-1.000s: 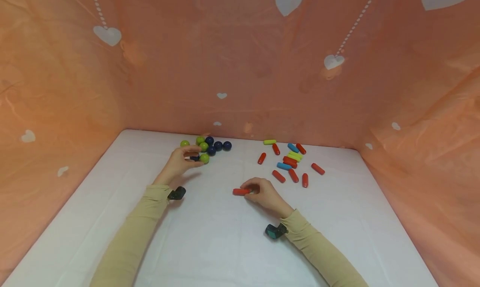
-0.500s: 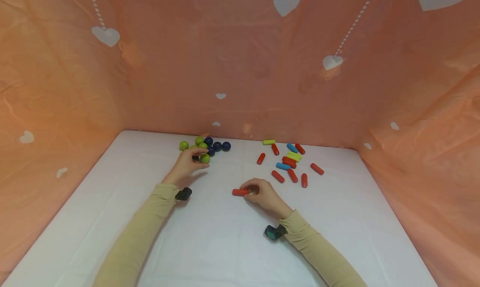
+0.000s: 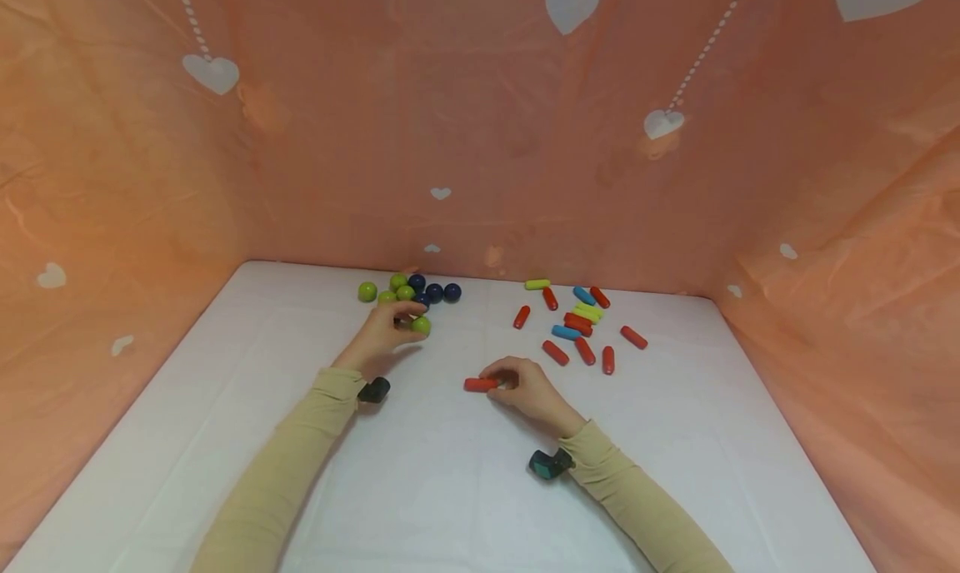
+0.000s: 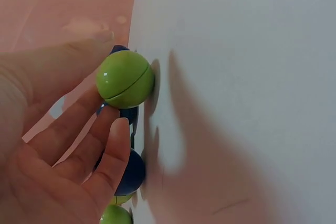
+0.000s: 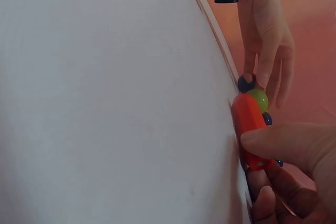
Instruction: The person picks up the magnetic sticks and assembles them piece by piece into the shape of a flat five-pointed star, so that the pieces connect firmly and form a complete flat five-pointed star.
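In the head view my left hand (image 3: 384, 334) pinches a green ball (image 3: 421, 326) between thumb and fingers, at the near side of the ball cluster. Up close in the left wrist view, that green ball (image 4: 126, 80) has a seam around it. A navy ball (image 4: 135, 172) sits close by, partly behind the fingers; whether the hand also holds it, I cannot tell. Near the table's middle my right hand (image 3: 534, 390) grips a short red capsule-shaped rod (image 3: 480, 385), which points left. The thumb lies across the red rod (image 5: 247, 116) in the right wrist view.
Several other green balls (image 3: 367, 291) and navy balls (image 3: 452, 292) lie at the back left of the white table (image 3: 420, 490). At the back right are several loose red rods (image 3: 556, 353), with blue rods (image 3: 566, 332) and yellow rods (image 3: 537, 284). A peach curtain (image 3: 480, 123) encloses the back and sides.
My left hand has moved right and slightly toward me, and the green ball has come along, away from the cluster. The right hand and red rod stay in place.
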A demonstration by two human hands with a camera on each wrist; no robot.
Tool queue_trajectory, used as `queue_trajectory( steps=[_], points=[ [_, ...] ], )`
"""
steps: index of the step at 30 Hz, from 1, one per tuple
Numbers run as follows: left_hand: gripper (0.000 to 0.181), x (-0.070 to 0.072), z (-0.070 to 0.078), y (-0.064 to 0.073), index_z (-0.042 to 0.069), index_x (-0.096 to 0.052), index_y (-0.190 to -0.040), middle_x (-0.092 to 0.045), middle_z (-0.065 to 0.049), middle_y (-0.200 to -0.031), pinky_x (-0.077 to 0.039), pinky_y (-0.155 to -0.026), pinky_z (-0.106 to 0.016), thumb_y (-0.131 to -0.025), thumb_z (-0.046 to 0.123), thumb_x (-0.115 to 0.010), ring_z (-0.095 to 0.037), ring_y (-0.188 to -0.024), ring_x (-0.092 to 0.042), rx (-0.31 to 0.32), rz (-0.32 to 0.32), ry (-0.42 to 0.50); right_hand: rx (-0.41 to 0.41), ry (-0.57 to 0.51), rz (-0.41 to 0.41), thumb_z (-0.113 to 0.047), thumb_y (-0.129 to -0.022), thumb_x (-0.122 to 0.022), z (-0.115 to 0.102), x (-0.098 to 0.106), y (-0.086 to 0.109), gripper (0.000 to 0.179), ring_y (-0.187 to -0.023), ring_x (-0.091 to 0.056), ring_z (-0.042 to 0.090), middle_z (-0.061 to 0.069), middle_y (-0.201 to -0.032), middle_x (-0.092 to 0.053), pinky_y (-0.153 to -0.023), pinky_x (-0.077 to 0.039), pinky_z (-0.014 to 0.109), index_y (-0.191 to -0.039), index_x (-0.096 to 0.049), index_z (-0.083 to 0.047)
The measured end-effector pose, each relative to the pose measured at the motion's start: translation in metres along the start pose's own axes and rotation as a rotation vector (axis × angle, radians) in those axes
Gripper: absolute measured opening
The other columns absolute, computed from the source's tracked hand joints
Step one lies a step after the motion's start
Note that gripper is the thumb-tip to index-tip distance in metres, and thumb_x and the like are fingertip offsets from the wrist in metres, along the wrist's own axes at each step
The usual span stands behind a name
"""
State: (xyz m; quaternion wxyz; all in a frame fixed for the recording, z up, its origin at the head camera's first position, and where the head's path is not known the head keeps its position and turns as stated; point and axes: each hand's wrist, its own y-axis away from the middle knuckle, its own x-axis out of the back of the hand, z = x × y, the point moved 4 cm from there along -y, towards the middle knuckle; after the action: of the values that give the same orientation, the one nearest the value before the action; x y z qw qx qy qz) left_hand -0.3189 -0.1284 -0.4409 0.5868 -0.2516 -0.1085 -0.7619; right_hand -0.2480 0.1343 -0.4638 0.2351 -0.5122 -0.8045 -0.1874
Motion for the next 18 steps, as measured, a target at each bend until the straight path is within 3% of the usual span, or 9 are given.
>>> queue_trajectory(
  steps=[8, 14, 18],
  points=[
    [0.045, -0.004, 0.001, 0.002, -0.006, -0.062, -0.130, -0.065, -0.024, -0.130, -0.051, -0.102, -0.050, -0.087, -0.001, -0.074, -0.036, -0.112, -0.061, 0.022, -0.025, -0.022, 0.007, 0.002, -0.001, -0.012, -0.092, -0.074, 0.001, -0.001, 0.000, 0.027, -0.101, -0.056, 0.018, 0.003, -0.118, -0.070, -0.083, -0.050, 0.023, -0.118, -0.073, -0.016],
    [0.044, -0.009, 0.000, 0.003, -0.002, -0.064, -0.129, -0.066, -0.020, -0.128, -0.051, -0.096, -0.040, -0.086, -0.001, -0.075, -0.032, -0.108, -0.060, 0.051, -0.039, -0.027, -0.018, 0.005, -0.006, -0.014, -0.093, -0.073, 0.004, -0.002, -0.002, 0.028, -0.103, -0.055, 0.018, 0.003, -0.120, -0.069, -0.084, -0.051, 0.025, -0.121, -0.072, -0.016],
    [0.040, -0.012, 0.000, 0.003, -0.002, -0.067, -0.124, -0.067, -0.020, -0.125, -0.052, -0.093, -0.036, -0.085, -0.002, -0.076, -0.030, -0.105, -0.061, 0.037, -0.056, -0.050, -0.023, 0.004, -0.012, -0.014, -0.094, -0.072, 0.004, 0.000, -0.002, 0.028, -0.107, -0.056, 0.018, 0.001, -0.120, -0.069, -0.088, -0.051, 0.027, -0.122, -0.072, -0.017]
  ],
)
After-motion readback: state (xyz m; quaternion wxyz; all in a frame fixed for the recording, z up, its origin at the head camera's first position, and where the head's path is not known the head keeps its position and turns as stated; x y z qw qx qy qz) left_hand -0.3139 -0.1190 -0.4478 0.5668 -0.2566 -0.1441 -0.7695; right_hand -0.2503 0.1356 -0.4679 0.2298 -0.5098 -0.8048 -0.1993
